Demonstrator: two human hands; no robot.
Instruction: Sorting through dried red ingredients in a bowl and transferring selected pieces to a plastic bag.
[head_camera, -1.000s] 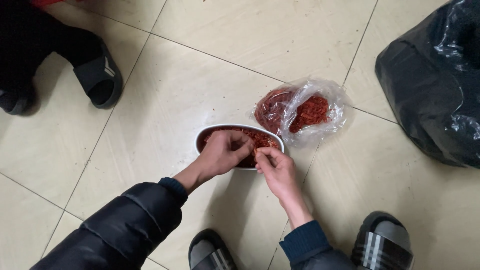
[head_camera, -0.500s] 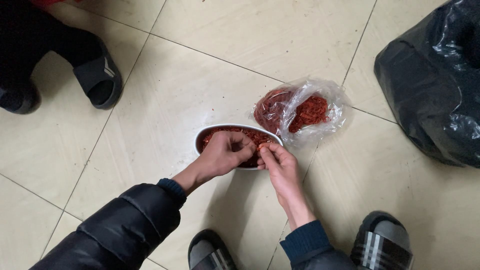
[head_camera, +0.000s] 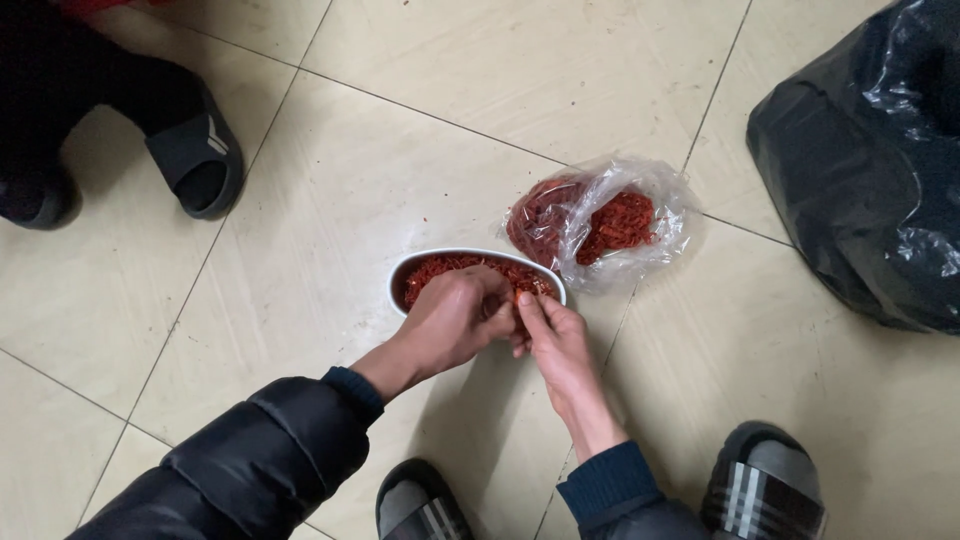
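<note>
domestic interior, likely a home: glazed cream tile floor (head_camera: 420, 150), indoor slippers (head_camera: 195, 160) on feet, black rubbish bag (head_camera: 860, 170), food bowl (head_camera: 400, 280) set directly on floor.

Seen from above: white oval bowl (head_camera: 400, 283) of red shreds (head_camera: 452, 267) on the tiled floor (head_camera: 560, 90). Over the bowl's near rim, left hand (head_camera: 452, 322) curled, right hand (head_camera: 558, 345) touching it, fingers (head_camera: 530, 312) pinched together. Just beyond the bowl, clear bag (head_camera: 603, 222) of red shreds. Far right of the bowl, black bag (head_camera: 870, 170).
</note>
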